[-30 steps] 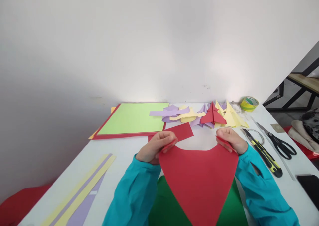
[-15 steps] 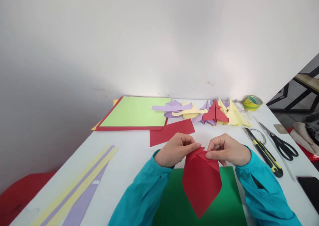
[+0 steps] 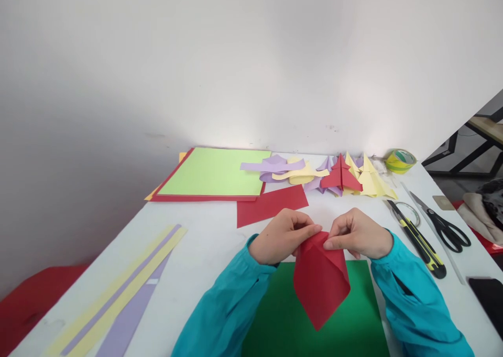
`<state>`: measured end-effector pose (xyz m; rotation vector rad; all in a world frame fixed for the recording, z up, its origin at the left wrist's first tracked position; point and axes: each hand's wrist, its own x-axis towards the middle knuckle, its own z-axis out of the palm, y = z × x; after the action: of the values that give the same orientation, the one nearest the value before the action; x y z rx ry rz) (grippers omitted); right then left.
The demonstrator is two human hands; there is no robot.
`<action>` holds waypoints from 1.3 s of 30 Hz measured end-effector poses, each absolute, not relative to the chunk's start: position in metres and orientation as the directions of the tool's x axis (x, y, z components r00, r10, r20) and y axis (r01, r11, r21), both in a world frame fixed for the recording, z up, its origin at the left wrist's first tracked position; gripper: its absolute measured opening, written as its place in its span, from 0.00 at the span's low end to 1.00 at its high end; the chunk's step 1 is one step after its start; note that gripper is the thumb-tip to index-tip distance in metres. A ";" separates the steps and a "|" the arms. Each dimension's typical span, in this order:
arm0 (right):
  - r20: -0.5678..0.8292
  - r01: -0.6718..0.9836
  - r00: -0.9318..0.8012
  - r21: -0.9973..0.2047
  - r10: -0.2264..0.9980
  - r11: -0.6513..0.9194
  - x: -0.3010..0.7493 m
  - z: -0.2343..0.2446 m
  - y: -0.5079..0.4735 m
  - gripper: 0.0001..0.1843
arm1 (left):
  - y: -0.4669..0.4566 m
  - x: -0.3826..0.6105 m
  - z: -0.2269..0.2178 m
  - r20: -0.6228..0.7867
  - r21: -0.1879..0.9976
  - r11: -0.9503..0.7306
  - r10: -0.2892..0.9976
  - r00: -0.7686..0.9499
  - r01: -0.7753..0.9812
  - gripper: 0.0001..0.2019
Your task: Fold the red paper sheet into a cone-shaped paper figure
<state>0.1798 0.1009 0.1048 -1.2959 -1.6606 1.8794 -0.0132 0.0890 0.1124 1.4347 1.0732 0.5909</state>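
Observation:
A red sheet of paper (image 3: 321, 289), folded along its upper edge, hangs with its pointed end down. My left hand (image 3: 283, 237) pinches its top left part between thumb and fingers. On the upper right, my right hand (image 3: 359, 235) grips the same paper near the fold, thumb in front. The two hands are a small gap apart. Beneath the red paper lies a green sheet (image 3: 361, 315) on the white table. Just beyond my hands is a flat red rectangle of paper (image 3: 271, 205).
Light green paper (image 3: 214, 173) tops a stack at the back left. Folded paper planes (image 3: 341, 176) stand by the wall, near yellow tape (image 3: 400, 161). A utility knife (image 3: 418, 240) and scissors (image 3: 444, 228) lie right. Paper strips (image 3: 126, 294) are at left.
My hands have drawn slightly closer together at the top fold. The red paper's lower point has risen a little and looks narrower, and its top left flap is now covered by my left fingers.

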 end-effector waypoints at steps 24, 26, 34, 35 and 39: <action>-0.449 0.335 -0.567 -0.892 0.690 -0.304 0.177 0.102 0.104 0.24 | 0.082 -0.010 0.109 -0.169 0.875 -0.046 0.904 0.393 0.482 0.16; -0.444 0.330 -0.568 -0.894 0.693 -0.302 0.177 0.102 0.105 0.25 | 0.081 -0.010 0.111 -0.170 0.873 -0.047 0.904 0.393 0.485 0.17; -0.342 0.276 -0.593 -0.937 0.730 -0.215 0.184 0.104 0.107 0.19 | 0.079 -0.011 0.115 -0.197 0.874 -0.032 0.889 0.413 0.485 0.16; -0.324 0.268 -0.596 -0.943 0.735 -0.198 0.185 0.105 0.107 0.18 | 0.079 -0.011 0.114 -0.199 0.872 -0.033 0.887 0.416 0.489 0.17; -0.249 0.244 -0.602 -0.962 0.759 -0.123 0.184 0.106 0.105 0.17 | 0.080 -0.010 0.113 -0.213 0.874 -0.023 0.880 0.425 0.485 0.17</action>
<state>0.1842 0.1053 0.1060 -1.1098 -1.7600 1.7724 -0.0097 0.0798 0.1126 1.6666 1.2068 0.4872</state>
